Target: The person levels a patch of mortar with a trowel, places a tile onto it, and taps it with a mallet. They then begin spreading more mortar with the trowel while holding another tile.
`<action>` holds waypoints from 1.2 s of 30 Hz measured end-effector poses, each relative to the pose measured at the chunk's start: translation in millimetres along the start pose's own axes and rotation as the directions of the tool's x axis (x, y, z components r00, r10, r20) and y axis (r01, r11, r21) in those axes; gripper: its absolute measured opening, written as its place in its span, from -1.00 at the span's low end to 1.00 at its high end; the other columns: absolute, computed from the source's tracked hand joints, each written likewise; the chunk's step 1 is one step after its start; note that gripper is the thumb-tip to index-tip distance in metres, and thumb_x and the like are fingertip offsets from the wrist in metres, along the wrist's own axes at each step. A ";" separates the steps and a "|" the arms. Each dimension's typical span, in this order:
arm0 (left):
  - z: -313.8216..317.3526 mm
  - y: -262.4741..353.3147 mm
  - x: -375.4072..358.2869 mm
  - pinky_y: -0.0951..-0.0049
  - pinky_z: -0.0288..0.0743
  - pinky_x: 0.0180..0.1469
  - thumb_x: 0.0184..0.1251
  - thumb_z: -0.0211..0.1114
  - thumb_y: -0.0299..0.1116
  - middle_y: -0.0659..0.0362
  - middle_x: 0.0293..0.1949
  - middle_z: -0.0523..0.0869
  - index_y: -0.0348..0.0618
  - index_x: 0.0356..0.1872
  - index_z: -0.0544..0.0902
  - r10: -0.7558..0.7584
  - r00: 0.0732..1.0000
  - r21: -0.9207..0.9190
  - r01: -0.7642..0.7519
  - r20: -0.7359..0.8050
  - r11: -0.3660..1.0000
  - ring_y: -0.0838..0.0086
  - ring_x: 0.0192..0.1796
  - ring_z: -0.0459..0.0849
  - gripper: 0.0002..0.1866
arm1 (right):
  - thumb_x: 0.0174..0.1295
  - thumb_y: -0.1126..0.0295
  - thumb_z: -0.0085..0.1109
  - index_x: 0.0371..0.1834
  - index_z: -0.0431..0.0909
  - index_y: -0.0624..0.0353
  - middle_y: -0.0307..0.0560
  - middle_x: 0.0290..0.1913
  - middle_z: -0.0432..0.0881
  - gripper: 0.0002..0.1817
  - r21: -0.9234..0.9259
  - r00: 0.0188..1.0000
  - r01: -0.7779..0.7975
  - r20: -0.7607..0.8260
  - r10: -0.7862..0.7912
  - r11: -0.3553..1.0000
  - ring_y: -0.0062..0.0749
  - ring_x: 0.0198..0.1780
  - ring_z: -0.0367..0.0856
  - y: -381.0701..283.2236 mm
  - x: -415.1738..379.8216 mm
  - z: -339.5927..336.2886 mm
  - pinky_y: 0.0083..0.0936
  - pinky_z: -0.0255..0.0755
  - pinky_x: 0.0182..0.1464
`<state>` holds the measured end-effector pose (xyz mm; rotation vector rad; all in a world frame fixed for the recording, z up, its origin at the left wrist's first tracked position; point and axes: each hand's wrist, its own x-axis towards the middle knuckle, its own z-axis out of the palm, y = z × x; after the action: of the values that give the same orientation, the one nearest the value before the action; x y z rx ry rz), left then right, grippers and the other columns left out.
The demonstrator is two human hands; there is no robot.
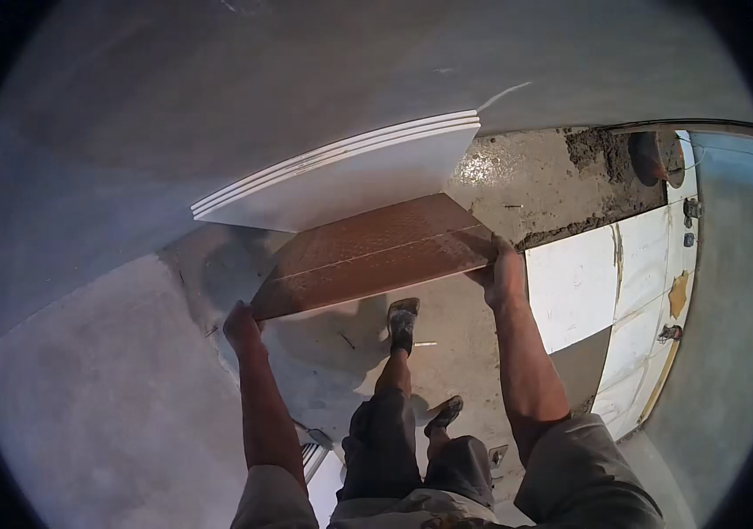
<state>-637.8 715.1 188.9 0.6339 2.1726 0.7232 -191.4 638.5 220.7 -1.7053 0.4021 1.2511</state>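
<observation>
White panels point(368, 172) partly hidden behind brown tile point(381, 251); sleeves point(584, 472) cropped at bottom

The reddish-brown rectangular ceramic-looking tile point(368, 251) shows a matt, finely textured face with pale, powdery marks. The stacked white rectangular tiles point(385, 167) look smooth; the white rectangular tiles laid along the floor's right edge point(570, 282) are smooth too, smeared brown. The grey cement floor point(469, 353) is dull and gritty, wetly glossy toward its far edge, beside coarse, crumbly dark-brown mortar point(604, 159).
</observation>
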 end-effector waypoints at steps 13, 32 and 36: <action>24.4 -19.1 46.4 0.10 0.50 0.09 0.27 0.16 0.13 -0.32 -0.12 0.67 -0.47 -0.15 0.65 -0.143 0.900 0.891 -0.366 0.413 0.268 -0.12 0.02 0.65 -0.34 | 0.40 0.30 -0.25 0.19 0.45 0.36 0.11 0.17 0.57 -0.54 -0.034 0.999 -0.036 0.031 0.037 0.999 -0.13 0.09 0.59 38.8 -4.4 -44.1 -0.21 0.46 0.12; -98.6 -68.9 -115.5 -0.01 0.45 0.11 0.48 -0.13 -0.03 -0.38 -0.12 0.64 -0.27 -0.04 0.64 -0.174 0.573 0.585 -0.810 0.801 0.031 -0.26 0.02 0.60 -0.48 | 0.24 0.32 0.07 -0.12 0.61 0.37 -0.06 -0.19 0.68 -0.69 -0.029 0.946 0.143 -0.289 -0.145 0.989 -0.41 -0.23 0.59 90.9 -265.2 -261.0 -0.43 0.44 -0.13; -103.3 -17.0 -240.2 -0.02 0.35 0.22 0.49 -0.20 -0.05 -0.37 -0.05 0.61 -0.38 -0.03 0.61 -0.231 0.508 0.520 -0.854 0.830 -0.011 -0.25 0.10 0.55 -0.43 | 0.21 0.35 0.08 -0.20 0.59 0.31 -0.11 -0.26 0.64 -0.76 0.237 0.923 0.236 -0.358 -0.140 0.942 -0.44 -0.29 0.56 124.2 -335.7 -331.2 -0.51 0.44 -0.26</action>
<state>-577.5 521.0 354.3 1.9285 1.1687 -1.0387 -237.5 216.1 460.0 -1.6695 0.5713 0.7217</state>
